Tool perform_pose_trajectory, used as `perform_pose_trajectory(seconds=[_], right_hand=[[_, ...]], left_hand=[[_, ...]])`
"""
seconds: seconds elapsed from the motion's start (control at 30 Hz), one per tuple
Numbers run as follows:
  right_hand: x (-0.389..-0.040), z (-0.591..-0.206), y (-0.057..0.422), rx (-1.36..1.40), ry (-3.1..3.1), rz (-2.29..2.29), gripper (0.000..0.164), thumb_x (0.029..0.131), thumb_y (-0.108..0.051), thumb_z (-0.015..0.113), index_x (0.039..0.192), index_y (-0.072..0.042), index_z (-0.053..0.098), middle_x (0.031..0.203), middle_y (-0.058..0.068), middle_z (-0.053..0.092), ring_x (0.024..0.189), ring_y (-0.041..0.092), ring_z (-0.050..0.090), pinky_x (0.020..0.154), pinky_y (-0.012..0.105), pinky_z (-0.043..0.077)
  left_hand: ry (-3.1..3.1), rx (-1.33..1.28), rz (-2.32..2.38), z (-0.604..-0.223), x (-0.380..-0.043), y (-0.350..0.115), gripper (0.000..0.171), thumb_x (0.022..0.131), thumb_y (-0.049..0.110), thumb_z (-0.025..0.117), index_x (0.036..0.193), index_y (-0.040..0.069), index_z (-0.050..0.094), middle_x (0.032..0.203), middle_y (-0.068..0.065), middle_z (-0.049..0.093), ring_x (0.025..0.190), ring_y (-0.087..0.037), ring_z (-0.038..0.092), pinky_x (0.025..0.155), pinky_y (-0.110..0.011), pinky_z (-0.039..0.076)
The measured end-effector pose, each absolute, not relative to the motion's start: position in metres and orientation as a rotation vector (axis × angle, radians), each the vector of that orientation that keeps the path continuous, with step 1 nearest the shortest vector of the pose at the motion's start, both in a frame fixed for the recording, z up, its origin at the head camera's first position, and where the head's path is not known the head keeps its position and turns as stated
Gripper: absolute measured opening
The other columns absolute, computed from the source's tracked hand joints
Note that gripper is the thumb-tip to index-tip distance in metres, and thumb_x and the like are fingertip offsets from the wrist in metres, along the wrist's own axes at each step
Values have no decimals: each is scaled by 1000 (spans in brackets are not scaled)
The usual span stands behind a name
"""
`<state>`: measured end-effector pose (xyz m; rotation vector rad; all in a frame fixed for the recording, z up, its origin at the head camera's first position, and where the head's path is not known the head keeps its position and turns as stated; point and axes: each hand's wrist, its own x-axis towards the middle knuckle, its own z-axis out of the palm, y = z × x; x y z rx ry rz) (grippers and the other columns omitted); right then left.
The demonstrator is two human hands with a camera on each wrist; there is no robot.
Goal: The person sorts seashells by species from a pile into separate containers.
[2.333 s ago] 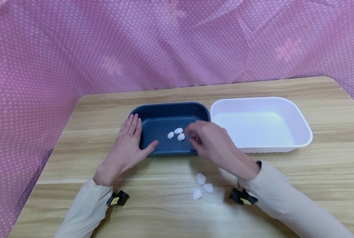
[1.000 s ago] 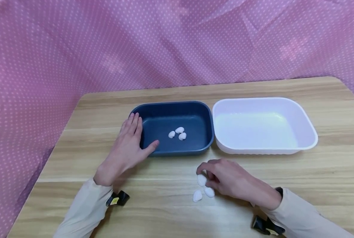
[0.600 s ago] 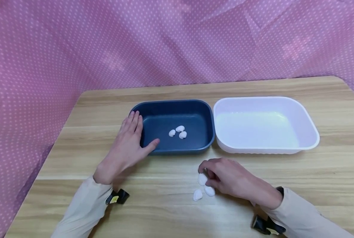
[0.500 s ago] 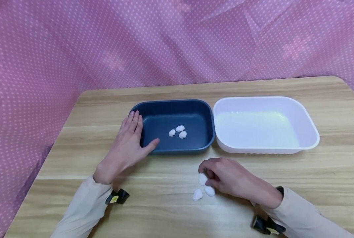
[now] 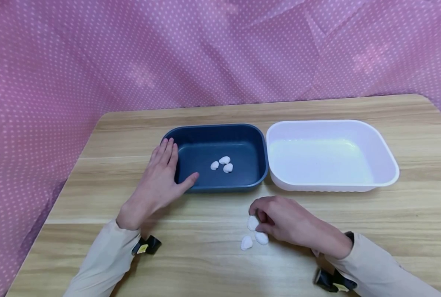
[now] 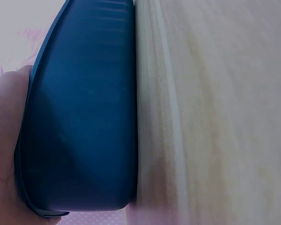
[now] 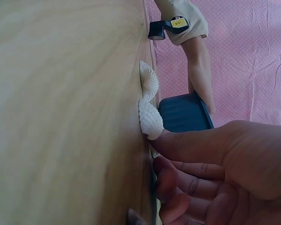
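My left hand (image 5: 157,181) rests on the left end of a dark blue tray (image 5: 220,189), fingers and thumb spread over its rim. In the left wrist view the hand (image 6: 7,140) lies along the rim of the tray (image 6: 84,108). Three white seashells (image 5: 228,168) lie inside the tray. On the table in front, my right hand (image 5: 287,220) has its thumb and curled index finger at opposite edges of a seashell (image 5: 252,222). Two more, a near seashell (image 5: 261,238) and a left seashell (image 5: 246,243), lie beside it. The right wrist view mostly hides the pinched shell behind the thumb (image 7: 192,145).
A white tray (image 5: 333,185) stands right beside the blue one, with no shells in it. Both sit on a wooden table (image 5: 205,264). Behind the table hangs a pink dotted cloth (image 5: 220,53).
My right hand has come back from over the blue tray to the shells on the table, its fingers now at the farthest one. Since one second ago it has barely moved. The left hand stays put.
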<state>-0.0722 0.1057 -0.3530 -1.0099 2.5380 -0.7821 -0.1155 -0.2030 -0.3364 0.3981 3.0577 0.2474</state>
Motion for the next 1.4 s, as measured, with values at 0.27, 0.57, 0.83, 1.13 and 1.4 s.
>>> perform_pose_trajectory(seconds=[0.27,0.57,0.83,1.13,1.4], right_hand=[[-72,-354,106,-1006,2553,-778,23,82,-11,77,103,-10,67,69,-13,49,60,2,44,55,19,41],[-72,-355,106,-1014,2555,-793,23,82,-12,77,103,-10,67,68,-13,49,59,1,43,54,19,41],[-72,-355,106,-1015,2557,-795,23,82,-12,77,103,-10,67,68,-13,48,60,1,44,54,19,41],[-72,-351,104,-1023,2570,-812,22,82,-13,77,102,-12,67,67,-13,48,59,1,44,53,19,41],[-74,-335,99,-1093,2606,-830,22,81,-12,78,101,-10,68,71,-13,55,61,0,48,56,18,45]], left_hand=[[3063,395,251,-337,-115,-202,99,92,67,38,151,-6,9,160,-21,1,147,-31,-5,119,-46,1],[3065,402,249,-337,-115,-202,99,92,67,38,151,-7,9,160,-21,1,147,-31,-6,119,-46,1],[3065,398,255,-338,-115,-203,99,92,67,38,151,-6,8,160,-21,0,147,-31,-6,119,-46,2],[3070,391,261,-338,-114,-203,99,92,67,39,152,-6,9,160,-20,1,147,-31,-5,119,-46,1],[3066,391,258,-338,-115,-202,98,92,67,38,151,-6,9,160,-20,1,147,-31,-5,119,-46,1]])
